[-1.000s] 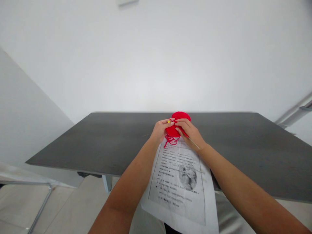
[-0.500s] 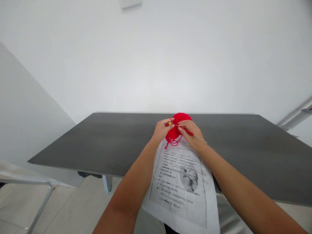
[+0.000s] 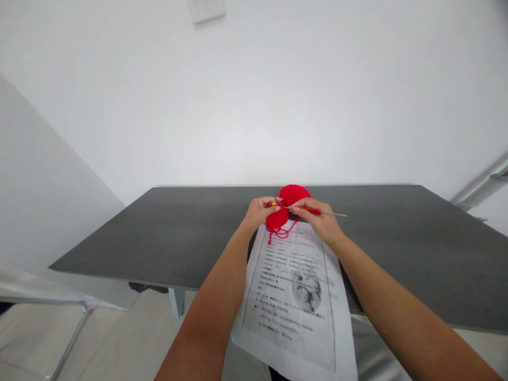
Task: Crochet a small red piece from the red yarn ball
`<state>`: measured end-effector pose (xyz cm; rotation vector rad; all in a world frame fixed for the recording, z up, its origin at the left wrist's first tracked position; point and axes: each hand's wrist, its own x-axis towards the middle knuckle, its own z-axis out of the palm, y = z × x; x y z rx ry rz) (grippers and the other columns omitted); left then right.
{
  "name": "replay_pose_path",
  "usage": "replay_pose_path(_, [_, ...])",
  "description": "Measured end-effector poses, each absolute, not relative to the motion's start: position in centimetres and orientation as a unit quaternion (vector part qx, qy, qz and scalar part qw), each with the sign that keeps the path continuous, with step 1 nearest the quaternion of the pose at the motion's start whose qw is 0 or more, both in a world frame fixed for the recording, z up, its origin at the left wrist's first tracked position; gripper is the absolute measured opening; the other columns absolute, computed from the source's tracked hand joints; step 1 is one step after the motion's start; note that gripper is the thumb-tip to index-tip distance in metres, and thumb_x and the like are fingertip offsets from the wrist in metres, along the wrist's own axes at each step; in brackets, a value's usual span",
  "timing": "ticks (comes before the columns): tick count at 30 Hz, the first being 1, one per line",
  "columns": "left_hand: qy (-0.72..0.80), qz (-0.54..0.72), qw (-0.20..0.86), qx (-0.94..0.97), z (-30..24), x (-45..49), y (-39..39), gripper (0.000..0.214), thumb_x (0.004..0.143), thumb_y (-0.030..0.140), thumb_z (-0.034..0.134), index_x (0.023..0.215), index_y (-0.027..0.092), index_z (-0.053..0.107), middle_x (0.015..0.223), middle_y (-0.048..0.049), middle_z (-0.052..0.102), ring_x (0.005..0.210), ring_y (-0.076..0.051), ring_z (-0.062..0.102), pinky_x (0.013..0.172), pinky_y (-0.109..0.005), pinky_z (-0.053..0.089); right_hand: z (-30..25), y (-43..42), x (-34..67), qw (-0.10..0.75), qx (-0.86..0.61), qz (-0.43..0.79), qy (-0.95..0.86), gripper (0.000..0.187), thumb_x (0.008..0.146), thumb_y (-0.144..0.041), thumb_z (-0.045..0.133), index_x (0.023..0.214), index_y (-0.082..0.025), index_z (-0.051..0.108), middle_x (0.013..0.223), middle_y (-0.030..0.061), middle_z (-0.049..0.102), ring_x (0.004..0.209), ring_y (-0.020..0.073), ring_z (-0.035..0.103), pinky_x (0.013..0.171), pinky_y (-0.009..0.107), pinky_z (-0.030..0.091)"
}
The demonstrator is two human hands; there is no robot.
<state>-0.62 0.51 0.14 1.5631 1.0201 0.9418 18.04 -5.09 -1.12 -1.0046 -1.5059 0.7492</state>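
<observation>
My left hand (image 3: 260, 211) pinches a rounded red crochet piece (image 3: 278, 217) by its upper edge. A small yellow item (image 3: 274, 203) shows at those fingers, too small to name. My right hand (image 3: 318, 216) is closed on a crochet hook (image 3: 314, 211) with a red grip; its metal shaft sticks out to the right and its tip meets the crochet piece. Behind both hands a ball of red yarn (image 3: 294, 193) rests on the table. Loose red yarn (image 3: 279, 232) loops down from the piece over the top of a printed sheet (image 3: 293, 344).
The dark grey table (image 3: 190, 227) reaches to a white wall (image 3: 254, 106). The printed sheet hangs over the table's front edge toward my lap. A metal-framed chair (image 3: 73, 338) stands on the floor at lower left. A table leg (image 3: 176, 302) shows below the edge.
My hands have moved slightly apart, baring more of the crochet piece and a gap before the yarn ball. The hook has turned closer to level. The view has shifted a little.
</observation>
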Motion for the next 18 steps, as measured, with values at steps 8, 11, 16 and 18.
replay_pose_path(8, [0.413, 0.368, 0.532, 0.641, -0.1, -1.0, 0.7, 0.035, 0.06, 0.025, 0.074, 0.093, 0.014, 0.074, 0.078, -0.005, 0.073, 0.068, -0.015, 0.063, 0.068, -0.028, 0.049, -1.0, -5.3, 18.5, 0.548, -0.427, 0.346, -0.631, 0.02, 0.079, -0.038, 0.063, 0.075, -0.019, 0.069, 0.078, 0.0045, 0.071, 0.076, 0.0204, 0.065, 0.073, 0.035, 0.05])
replay_pose_path(11, [0.413, 0.362, 0.541, 0.636, 0.1, -1.0, 0.5, 0.034, 0.06, 0.025, 0.074, 0.092, 0.014, 0.074, 0.077, -0.0055, 0.073, 0.068, -0.016, 0.063, 0.067, -0.028, 0.049, -0.8, -5.4, 18.6, 0.538, -0.427, 0.335, -0.645, 0.018, 0.079, -0.036, 0.063, 0.076, -0.019, 0.069, 0.078, 0.0044, 0.071, 0.076, 0.0206, 0.065, 0.073, 0.035, 0.05])
replay_pose_path(16, [0.405, 0.35, 0.562, 0.63, 0.5, -1.1, 0.2, 0.034, 0.06, 0.026, 0.075, 0.091, 0.013, 0.073, 0.079, -0.0065, 0.073, 0.07, -0.016, 0.063, 0.07, -0.03, 0.049, -0.2, -5.8, 18.9, 0.52, -0.417, 0.305, -0.681, 0.019, 0.081, -0.036, 0.061, 0.077, -0.019, 0.07, 0.078, 0.004, 0.071, 0.075, 0.0204, 0.065, 0.071, 0.033, 0.049])
replay_pose_path(18, [0.4, 0.347, 0.569, 0.629, 0.6, -1.2, 0.2, 0.034, 0.059, 0.026, 0.076, 0.091, 0.013, 0.073, 0.08, -0.0067, 0.073, 0.071, -0.017, 0.064, 0.072, -0.03, 0.048, 0.0, -6.0, 19.0, 0.514, -0.41, 0.287, -0.696, 0.019, 0.082, -0.036, 0.061, 0.078, -0.02, 0.07, 0.078, 0.0037, 0.071, 0.074, 0.0201, 0.064, 0.071, 0.033, 0.048])
